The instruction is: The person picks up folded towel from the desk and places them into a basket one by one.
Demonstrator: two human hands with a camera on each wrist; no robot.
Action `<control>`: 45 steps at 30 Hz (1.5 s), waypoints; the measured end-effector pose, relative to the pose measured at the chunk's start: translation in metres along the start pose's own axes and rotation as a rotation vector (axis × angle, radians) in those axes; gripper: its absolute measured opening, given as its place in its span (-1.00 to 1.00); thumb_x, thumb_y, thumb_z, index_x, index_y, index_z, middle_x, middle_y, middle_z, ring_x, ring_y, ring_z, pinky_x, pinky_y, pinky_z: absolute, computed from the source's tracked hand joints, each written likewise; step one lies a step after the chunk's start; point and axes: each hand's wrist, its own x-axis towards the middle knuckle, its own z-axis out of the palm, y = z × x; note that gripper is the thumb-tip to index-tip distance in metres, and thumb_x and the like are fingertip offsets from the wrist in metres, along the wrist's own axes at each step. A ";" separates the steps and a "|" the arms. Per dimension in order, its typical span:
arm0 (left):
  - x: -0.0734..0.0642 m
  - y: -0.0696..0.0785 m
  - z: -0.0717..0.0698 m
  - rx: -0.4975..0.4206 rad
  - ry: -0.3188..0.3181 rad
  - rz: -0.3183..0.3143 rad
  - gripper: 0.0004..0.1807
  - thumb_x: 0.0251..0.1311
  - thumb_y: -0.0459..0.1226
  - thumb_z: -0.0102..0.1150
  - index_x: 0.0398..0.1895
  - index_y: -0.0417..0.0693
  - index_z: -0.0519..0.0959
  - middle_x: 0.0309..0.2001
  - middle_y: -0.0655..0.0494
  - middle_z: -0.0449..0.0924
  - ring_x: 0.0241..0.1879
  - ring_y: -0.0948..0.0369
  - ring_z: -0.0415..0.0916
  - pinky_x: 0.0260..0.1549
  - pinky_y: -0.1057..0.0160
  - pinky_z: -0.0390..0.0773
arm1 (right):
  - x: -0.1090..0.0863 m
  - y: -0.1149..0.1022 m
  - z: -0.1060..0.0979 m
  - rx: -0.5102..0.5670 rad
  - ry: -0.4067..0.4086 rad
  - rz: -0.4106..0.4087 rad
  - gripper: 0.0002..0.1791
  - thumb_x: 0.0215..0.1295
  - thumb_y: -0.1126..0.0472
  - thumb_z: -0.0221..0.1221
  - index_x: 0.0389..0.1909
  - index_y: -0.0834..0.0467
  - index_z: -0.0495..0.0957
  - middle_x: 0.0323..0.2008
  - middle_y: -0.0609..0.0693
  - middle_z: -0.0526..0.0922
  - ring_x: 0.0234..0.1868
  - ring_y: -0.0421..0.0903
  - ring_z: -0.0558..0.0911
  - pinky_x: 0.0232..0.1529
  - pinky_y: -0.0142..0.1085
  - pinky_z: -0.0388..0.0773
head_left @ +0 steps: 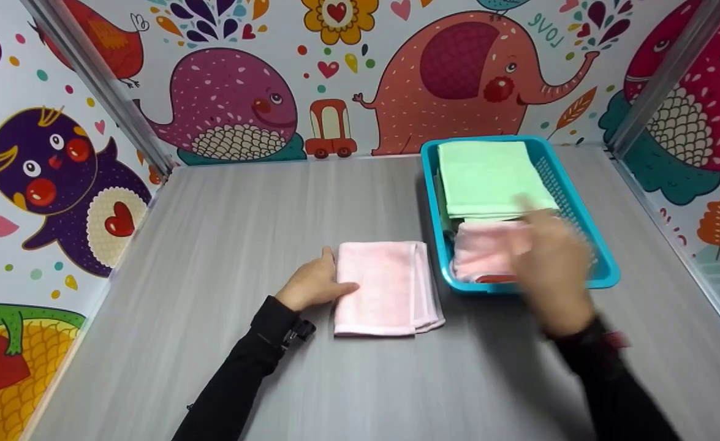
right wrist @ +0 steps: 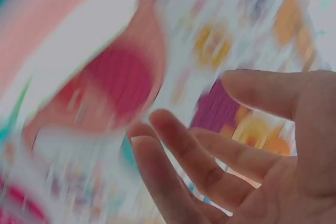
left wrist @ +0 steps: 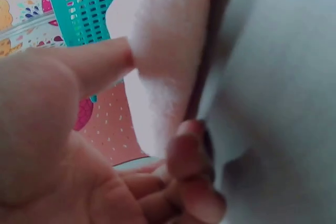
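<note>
A folded pink towel lies flat on the table, its layered edge facing the basket. My left hand pinches its left edge. In the left wrist view the thumb presses the top while curled fingers sit at the lower side. Blurred by motion, my right hand hovers over the near right part of a blue basket. The right wrist view shows that hand with fingers spread apart and nothing between them. Inside the basket are a folded light green towel and a pink towel.
The grey table runs back to printed wall panels with cartoon animals. Metal corner posts stand at the back left and back right. A strip of red cloth shows under the basket's pink towel.
</note>
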 end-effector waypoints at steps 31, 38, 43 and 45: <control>0.000 0.002 0.004 0.046 -0.011 0.115 -0.67 0.27 0.00 0.35 -0.34 -0.10 0.64 -0.48 0.10 0.56 -0.46 0.18 0.45 -0.35 0.12 0.53 | -0.064 -0.054 0.110 0.330 -0.794 -0.010 0.01 0.41 0.05 0.27 0.60 0.44 -0.08 0.57 0.54 -0.08 0.58 0.33 0.13 0.26 0.14 0.53; 0.000 0.000 0.000 -0.113 -0.117 0.061 -0.72 0.42 -0.06 0.18 -0.31 -0.09 0.59 -0.52 0.15 0.52 -0.56 0.26 0.48 -0.50 0.28 0.50 | -0.060 -0.054 0.114 0.370 -0.752 -0.068 -0.05 0.27 0.19 0.41 0.55 0.41 0.14 0.33 0.49 0.22 0.23 0.26 0.43 0.10 0.00 0.63; 0.002 -0.003 -0.002 -0.230 -0.202 0.003 -0.80 0.38 -0.16 0.23 -0.27 -0.12 0.54 -0.53 0.13 0.54 -0.63 0.27 0.47 -0.61 0.35 0.45 | -0.055 -0.051 0.119 0.464 -0.767 -0.096 -0.24 0.12 0.34 0.45 0.33 0.45 0.38 0.19 0.46 0.33 0.13 0.28 0.48 0.11 0.09 0.59; 0.003 -0.004 -0.001 -0.244 -0.220 -0.001 -0.79 0.35 -0.17 0.29 -0.23 -0.12 0.55 -0.50 0.12 0.58 -0.61 0.27 0.49 -0.60 0.35 0.47 | -0.054 -0.049 0.120 0.503 -0.776 -0.145 -0.33 0.06 0.40 0.43 0.21 0.46 0.44 0.09 0.43 0.45 0.06 0.27 0.50 0.13 0.14 0.53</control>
